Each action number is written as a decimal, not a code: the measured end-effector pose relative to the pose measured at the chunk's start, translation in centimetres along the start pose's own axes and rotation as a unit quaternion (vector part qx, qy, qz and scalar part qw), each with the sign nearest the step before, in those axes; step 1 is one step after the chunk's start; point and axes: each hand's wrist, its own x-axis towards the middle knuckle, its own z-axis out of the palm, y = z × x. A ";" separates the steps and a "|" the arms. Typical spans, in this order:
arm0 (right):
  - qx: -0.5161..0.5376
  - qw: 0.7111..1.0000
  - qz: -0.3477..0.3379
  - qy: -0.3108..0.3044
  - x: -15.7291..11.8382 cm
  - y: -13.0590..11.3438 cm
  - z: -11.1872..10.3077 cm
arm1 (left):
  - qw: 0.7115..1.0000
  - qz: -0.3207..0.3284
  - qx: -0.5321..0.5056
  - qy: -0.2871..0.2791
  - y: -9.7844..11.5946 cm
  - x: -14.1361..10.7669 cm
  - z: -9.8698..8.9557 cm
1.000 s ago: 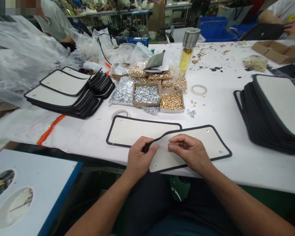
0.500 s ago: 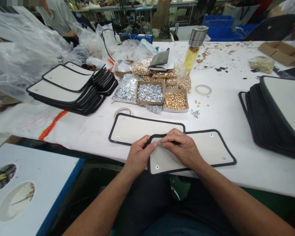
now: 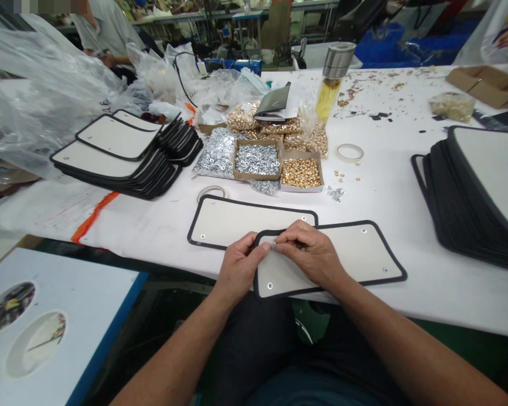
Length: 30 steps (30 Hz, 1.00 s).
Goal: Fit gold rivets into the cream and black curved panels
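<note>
White-covered table (image 3: 161,225): 2 black-edged panels (image 3: 245,217), panel stacks (image 3: 491,169) left and right, open box (image 3: 302,188).

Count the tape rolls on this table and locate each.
2. One tape roll lies right of the box of gold-coloured metal pieces; the second tape roll sits beyond the rear black-edged panel, partly hidden by it. The plastic bags may hide others.

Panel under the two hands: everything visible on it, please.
The panel is off-white, matte-looking, with black edging and rounded corners. Metal rings show near three corners; fingers cover the far-left one. It lies on the white table cover, near the front edge, overlapping the right end of another panel. The left hand grips its left end, thumb on top. The right hand is over it, seemingly pinching a small shiny piece.
</note>
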 end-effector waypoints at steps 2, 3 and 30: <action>-0.011 1.000 -0.007 -0.007 0.0 -0.1 0.0 | 1.000 0.005 0.007 0.000 0.0 -0.1 0.1; -0.014 1.000 -0.010 -0.008 0.1 -0.2 0.0 | 1.000 0.008 0.011 0.000 0.1 -0.1 0.1; -0.077 0.996 -0.033 -0.034 -0.7 0.4 0.3 | 0.955 0.179 0.205 0.119 -0.4 -1.6 1.1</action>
